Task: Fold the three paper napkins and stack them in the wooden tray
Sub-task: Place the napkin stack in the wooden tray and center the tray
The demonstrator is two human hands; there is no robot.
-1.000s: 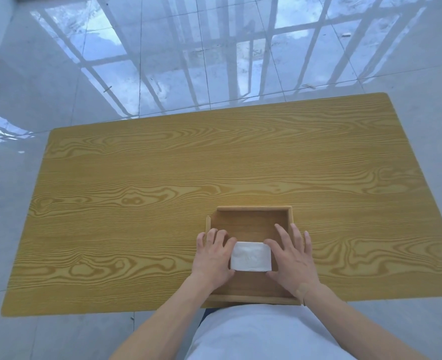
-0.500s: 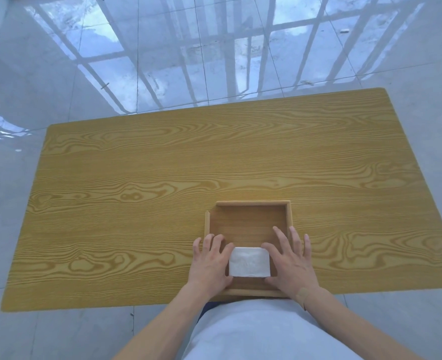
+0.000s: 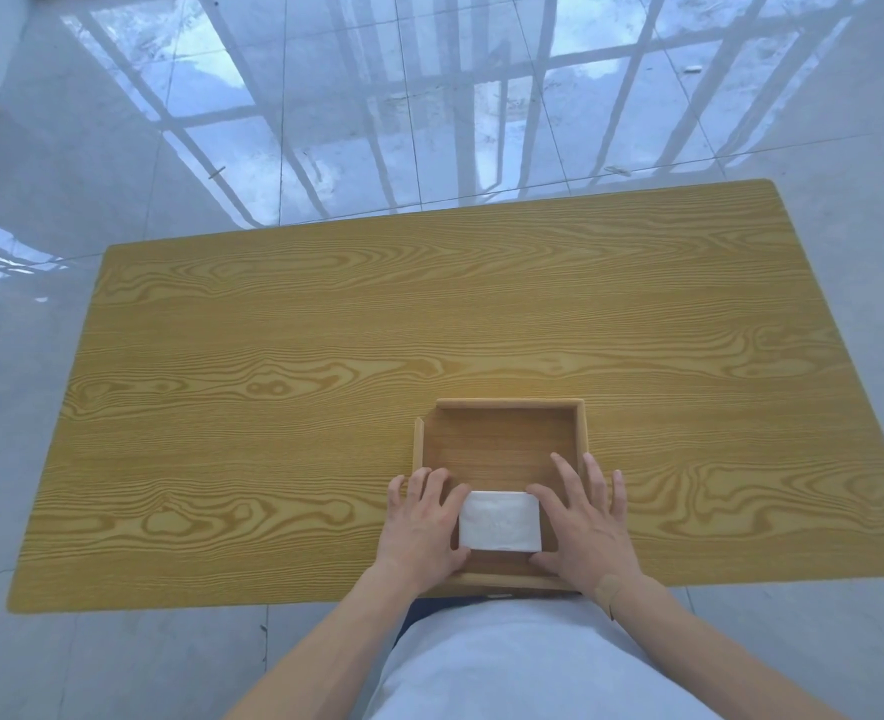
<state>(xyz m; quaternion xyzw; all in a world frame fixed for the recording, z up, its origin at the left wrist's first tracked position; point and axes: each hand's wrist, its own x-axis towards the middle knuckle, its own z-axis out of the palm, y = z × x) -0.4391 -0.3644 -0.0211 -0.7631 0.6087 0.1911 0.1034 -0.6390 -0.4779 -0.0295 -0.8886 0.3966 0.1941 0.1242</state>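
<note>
A square wooden tray sits at the table's near edge, right in front of me. A folded white napkin stack lies in the tray's near half. My left hand lies flat against the stack's left side, its thumb at the near left corner. My right hand lies flat against the right side, fingers spread over the tray's right wall. Both hands touch the napkins at the edges without lifting them. I cannot tell how many napkins are in the stack.
The wood-grain table holds nothing else that I can see. Glossy grey floor tiles with window reflections surround the table. My white shirt fills the bottom of the view.
The view has tilted, so table and tray sit differently in frame. My hands stay at the sides of the napkin stack, which lies a little nearer the tray's front wall.
</note>
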